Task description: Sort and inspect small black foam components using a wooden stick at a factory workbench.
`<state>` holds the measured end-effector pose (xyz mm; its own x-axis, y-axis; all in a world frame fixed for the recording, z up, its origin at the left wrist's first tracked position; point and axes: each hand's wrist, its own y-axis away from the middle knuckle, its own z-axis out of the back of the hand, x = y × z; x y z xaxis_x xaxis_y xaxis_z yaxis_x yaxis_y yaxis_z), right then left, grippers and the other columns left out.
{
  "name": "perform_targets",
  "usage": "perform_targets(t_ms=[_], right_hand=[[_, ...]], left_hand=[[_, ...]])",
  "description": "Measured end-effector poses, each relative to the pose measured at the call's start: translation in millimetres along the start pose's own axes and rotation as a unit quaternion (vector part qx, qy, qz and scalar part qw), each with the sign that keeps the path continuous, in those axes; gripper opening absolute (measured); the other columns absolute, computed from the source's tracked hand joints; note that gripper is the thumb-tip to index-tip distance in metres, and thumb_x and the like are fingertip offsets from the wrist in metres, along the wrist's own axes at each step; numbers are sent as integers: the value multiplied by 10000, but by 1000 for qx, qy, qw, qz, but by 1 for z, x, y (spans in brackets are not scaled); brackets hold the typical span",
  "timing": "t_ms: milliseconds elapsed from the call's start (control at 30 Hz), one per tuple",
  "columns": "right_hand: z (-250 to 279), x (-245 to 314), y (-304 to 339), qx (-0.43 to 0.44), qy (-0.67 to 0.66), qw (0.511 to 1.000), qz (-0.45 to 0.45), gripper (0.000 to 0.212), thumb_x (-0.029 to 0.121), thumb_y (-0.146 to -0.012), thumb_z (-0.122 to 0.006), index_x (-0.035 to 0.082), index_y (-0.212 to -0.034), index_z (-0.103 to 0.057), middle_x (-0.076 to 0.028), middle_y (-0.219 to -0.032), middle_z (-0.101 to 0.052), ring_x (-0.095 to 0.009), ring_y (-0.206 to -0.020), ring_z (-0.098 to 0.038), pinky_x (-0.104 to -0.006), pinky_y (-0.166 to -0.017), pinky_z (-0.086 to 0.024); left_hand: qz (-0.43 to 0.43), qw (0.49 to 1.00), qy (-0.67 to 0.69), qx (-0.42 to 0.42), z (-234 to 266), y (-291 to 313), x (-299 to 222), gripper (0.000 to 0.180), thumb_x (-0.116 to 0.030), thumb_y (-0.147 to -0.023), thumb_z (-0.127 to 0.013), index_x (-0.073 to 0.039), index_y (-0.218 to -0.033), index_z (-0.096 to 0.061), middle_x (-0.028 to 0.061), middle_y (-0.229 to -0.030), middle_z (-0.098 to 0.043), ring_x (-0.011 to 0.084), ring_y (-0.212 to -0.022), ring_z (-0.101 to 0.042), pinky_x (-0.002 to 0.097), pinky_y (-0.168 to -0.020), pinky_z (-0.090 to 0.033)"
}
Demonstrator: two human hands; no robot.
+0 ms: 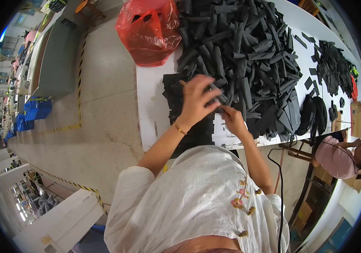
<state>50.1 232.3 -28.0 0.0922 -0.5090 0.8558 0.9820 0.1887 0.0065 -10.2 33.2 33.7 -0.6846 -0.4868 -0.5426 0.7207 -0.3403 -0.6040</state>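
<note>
A dark strip [219,110] sits between the two hands, above the table [149,97], toward its near left corner. The right hand [234,120] is nearly closed, thumb and fingers seeming to pinch the strip's end. The left hand [197,99] is blurred, its fingers spread and partly bent; whether it grips anything I cannot tell. Beneath it, flat black pieces [193,130] lie along the left part and reach the near edge. Just beyond the hands, a large heap of dark rolled strips [235,55] spreads toward the far side. A red plastic bag [151,40] stands by the left edge, beside the heap. Toward the right end lies a smaller black heap [332,65]; past the near edge there, a person in pink [336,156] sits.
</note>
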Motion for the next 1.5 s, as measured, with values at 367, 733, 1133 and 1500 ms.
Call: perform_targets(t_ms=[367, 733, 1133, 1500], right_hand=[[-57, 40, -2, -53, -10, 998, -30, 97, 60, -889, -580, -29, -920, -607, -254, -750, -606, -443, -711, -591, -431, -573, -445], [-17, 28, 92, 29, 80, 995, -61, 117, 100, -891, -609, -4, -844, -585, -244, -664, -579, -430, -607, -584, -462, -519, -441], [-35, 59, -3, -179, -131, 974, -36, 151, 108, -881, -676, -10, -948, -612, -55, -678, -562, -56, -604, -464, -233, -531, -392], [-14, 42, -42, -130, -166, 977, -24, 69, 58, -909, -565, -6, -908, -592, 21, -701, -510, -45, -626, -431, -214, -545, -355]], left_hand=[[516, 451, 656, -316, -44, 47, 12, 188, -239, -892, -677, -63, -933, -629, 47, -756, -599, 200, -685, -589, 357, -756, -520], [515, 546, 495, -437, -23, 36, 74, 265, -198, -839, -706, -125, -680, -507, -27, -530, -439, 69, -362, -337, 221, -338, -209], [591, 464, 521, -405, -52, 7, 33, 240, -221, -879, -679, -119, -758, -498, -16, -618, -503, 66, -441, -392, 213, -416, -312], [422, 725, 482, 253, -17, 19, 28, 280, -266, -972, -531, 3, -1002, -602, 51, -784, -609, 130, -678, -600, 248, -614, -475]])
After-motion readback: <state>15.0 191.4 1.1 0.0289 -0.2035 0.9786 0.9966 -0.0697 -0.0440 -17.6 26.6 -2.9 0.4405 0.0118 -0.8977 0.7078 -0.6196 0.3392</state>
